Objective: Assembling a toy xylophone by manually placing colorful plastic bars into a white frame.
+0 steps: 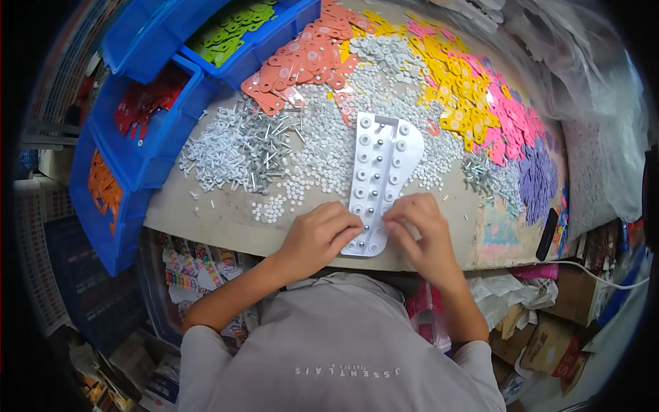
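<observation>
A long white plastic holder (414, 147) lies on the table before me, one side curved. White round washers sit in rows along both its sides, and small metal pins stand in the groove between them. At its lower left edge is my left hand (319, 235), its fingers bent and pressed together by the groove. My right hand (424, 232) is at the lower right edge with thumb and fingertips pinched close together. Whatever either hand pinches is too small or hidden to make out. Small white round pieces (322, 161) are heaped around the holder's far end.
Left of the holder lie white and metal rivets (220, 147). Farther off are flat coral tags (302, 58), yellow tags (456, 86), pink tags (511, 120) and purple tags (537, 180). Blue bins (154, 161) line the left side; a black strip (547, 235) lies at right.
</observation>
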`<state>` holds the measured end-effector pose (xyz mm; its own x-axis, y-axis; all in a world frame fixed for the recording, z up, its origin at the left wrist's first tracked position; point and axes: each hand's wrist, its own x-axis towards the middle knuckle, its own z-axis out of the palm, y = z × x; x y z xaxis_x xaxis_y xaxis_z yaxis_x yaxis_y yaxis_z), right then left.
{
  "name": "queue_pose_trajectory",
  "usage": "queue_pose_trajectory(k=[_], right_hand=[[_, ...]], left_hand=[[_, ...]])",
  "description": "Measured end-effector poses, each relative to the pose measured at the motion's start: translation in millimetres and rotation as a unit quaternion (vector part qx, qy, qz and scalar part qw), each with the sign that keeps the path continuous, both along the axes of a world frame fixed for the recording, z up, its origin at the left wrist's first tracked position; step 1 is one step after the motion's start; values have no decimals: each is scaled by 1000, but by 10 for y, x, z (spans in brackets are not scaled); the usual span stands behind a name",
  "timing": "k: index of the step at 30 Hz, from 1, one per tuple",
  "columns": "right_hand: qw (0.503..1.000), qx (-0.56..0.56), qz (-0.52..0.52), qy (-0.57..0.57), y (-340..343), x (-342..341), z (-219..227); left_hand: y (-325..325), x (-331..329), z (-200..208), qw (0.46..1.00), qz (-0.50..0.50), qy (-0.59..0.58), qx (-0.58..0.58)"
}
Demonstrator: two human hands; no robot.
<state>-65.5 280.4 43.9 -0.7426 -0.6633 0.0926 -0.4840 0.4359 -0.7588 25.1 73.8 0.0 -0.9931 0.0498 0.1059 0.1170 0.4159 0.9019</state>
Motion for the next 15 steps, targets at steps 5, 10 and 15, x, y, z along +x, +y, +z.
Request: queue_pose_trajectory(k=[5,10,15], right_hand=[[996,4,-32,-84,66,202,-106],[997,7,-50,-62,57,283,-224],[997,-23,-65,-28,37,360,-328]], left_hand=[[16,-4,-75,998,25,37,-34],[-16,-20,-119,960,-12,215,-178],[-5,-32,-151,969,0,204,-137]])
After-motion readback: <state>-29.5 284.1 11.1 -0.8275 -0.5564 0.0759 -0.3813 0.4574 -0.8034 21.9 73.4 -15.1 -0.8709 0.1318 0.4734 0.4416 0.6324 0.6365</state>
